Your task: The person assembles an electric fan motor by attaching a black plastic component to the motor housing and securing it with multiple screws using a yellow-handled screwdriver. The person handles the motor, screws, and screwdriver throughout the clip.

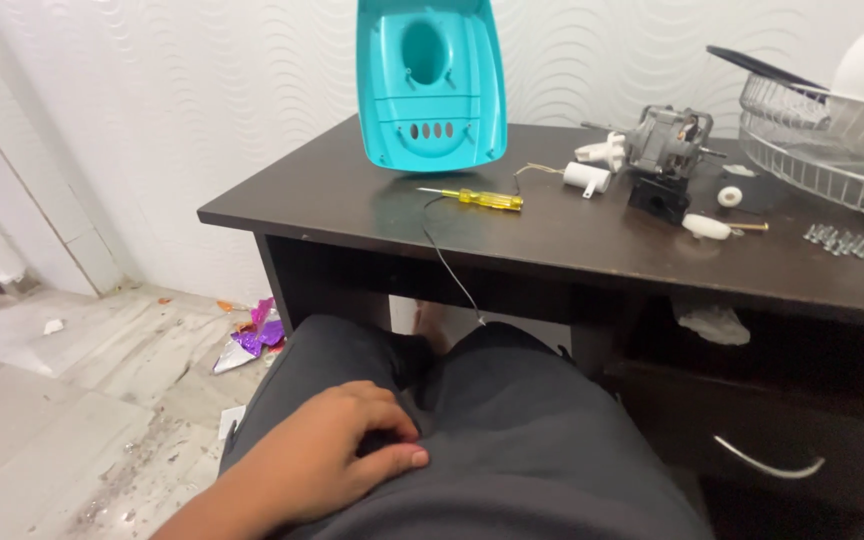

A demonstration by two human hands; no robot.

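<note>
Resting on the dark trousers [512, 440] of the seated person, the left hand [337, 455] lies nearest the camera, its fingers [392, 425] loosely curled against the cloth and holding nothing; its forearm is cut off by the lower edge. No right hand shows.

Beyond the knees stands the dark brown wooden surface [352, 195], well apart from the hand. On it a turquoise plastic housing [430, 85] with an oval hole and a row of slots stands upright against the wall, its top cut off by the frame. Just in front of it lies a yellow-handled screwdriver [472, 197]. A thin dark wire [449, 265] trails from near the screwdriver over the front edge toward the lap. To the right sit a small grey metal motor [667, 140] with white plastic parts beside it, a white cylindrical capacitor [587, 177], and a cluster of small silver screws [837, 240]. A round wire fan guard [812, 140] lies at the far right, partly out of view, with something white on it that is hard to make out.

Under the surface a drawer with a curved metal handle [767, 465] shows. Behind is a white wall with a wavy pattern [152, 100]; the pale tiled floor [42, 400] is dusty, with crumpled purple foil [252, 340] lying on it.
</note>
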